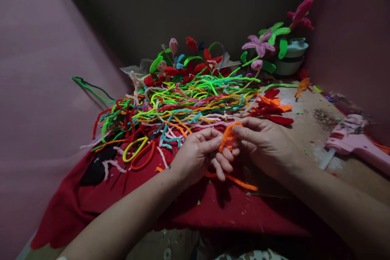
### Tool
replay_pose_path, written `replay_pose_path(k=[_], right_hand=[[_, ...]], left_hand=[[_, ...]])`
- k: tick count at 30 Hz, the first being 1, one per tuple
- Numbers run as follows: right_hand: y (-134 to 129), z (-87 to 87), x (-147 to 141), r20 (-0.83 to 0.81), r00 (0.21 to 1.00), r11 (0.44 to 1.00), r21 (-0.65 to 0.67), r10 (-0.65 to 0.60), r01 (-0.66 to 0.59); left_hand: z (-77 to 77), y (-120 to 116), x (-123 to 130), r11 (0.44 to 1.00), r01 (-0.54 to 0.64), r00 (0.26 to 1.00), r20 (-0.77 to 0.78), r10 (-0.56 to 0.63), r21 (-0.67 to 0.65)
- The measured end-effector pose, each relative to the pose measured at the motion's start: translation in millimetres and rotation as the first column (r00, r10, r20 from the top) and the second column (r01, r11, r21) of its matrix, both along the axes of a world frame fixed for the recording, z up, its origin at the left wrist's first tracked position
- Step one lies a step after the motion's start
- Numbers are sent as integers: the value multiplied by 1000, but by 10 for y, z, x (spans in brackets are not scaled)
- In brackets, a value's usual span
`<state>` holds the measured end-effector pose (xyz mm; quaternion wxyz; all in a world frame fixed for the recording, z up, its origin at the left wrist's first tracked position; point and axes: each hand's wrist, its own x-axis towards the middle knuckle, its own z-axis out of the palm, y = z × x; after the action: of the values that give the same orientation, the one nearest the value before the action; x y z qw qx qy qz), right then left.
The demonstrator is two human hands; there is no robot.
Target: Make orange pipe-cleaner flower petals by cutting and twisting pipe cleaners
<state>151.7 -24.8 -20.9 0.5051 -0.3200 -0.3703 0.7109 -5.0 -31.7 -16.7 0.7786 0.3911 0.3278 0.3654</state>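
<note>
Between my two hands is a bent loop of orange pipe cleaner (227,136), held just above the table. My left hand (202,148) pinches its lower left end between thumb and forefinger, the other fingers curled loosely below. At the upper right, my right hand (262,138) grips the same loop with thumb and fingertips. Beneath the hands, a straight orange pipe cleaner (242,183) lies on the red cloth (219,207). Just beyond spreads a large heap of coloured pipe cleaners (195,101). Scissors with red and yellow handles (143,160) lie left of my left hand.
A pink glue gun (350,138) rests on the brown board (317,101) at the right. Red and orange petals (271,107) lie beyond my right hand. Finished pipe cleaner flowers (258,44) stand at the back, beside a pale pot (289,63). Walls rise on both sides.
</note>
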Motion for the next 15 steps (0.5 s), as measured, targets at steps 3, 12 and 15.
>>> replay_pose_path(k=[3, 12, 15], right_hand=[[11, -12, 2, 12, 1000, 1000, -3, 12, -12], [-24, -12, 12, 127, 983, 990, -38, -131, 137], [-37, -1, 1, 152, 976, 986, -34, -155, 162]], left_hand=[[7, -8, 4, 1000, 18, 1000, -9, -18, 11], [75, -162, 61, 959, -50, 919, -363, 154, 280], [90, -157, 45, 931, -28, 867, -455, 204, 364]])
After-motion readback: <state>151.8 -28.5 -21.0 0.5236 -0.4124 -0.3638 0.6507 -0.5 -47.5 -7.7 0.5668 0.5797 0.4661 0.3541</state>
